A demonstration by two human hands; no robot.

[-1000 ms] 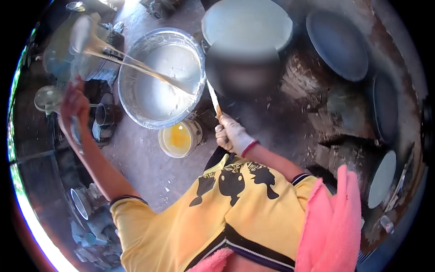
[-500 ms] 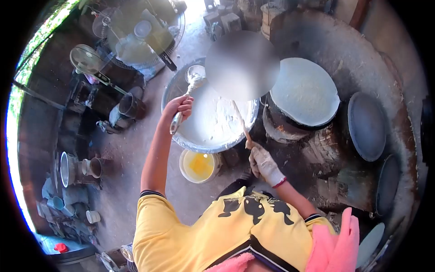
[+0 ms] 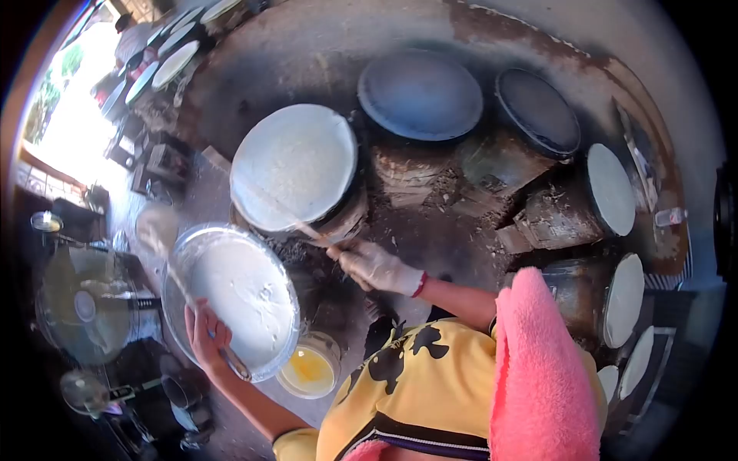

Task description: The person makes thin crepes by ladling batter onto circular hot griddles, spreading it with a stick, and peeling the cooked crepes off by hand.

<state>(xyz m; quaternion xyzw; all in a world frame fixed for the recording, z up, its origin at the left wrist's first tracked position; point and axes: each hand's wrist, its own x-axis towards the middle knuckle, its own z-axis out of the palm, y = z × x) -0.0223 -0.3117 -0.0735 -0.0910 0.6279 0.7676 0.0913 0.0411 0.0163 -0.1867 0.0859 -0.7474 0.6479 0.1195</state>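
My left hand (image 3: 207,334) is closed round the handle of a ladle (image 3: 157,230), whose blurred bowl sits past the far left rim of a wide metal basin (image 3: 295,323). Thick white batter (image 3: 234,288) fills much of that basin. On my right hand (image 3: 374,266) is a pale, batter-smeared glove with a red cuff. It grips a thin wooden stick (image 3: 307,229) that reaches over a round griddle (image 3: 296,165) covered with a white layer. The stick is blurred, and I cannot tell whether it touches that layer.
A bucket (image 3: 336,361) with yellow content stands beside the basin. Dark round griddles (image 3: 420,96) (image 3: 538,111) and white-topped ones (image 3: 611,188) (image 3: 623,300) curve along the right. A fan (image 3: 84,307) stands at left. Another person (image 3: 132,38) is at the far left.
My view has turned right. The stick has moved from the basin to over the white-covered griddle. The ladle's bowl has shifted outward past the basin's rim.
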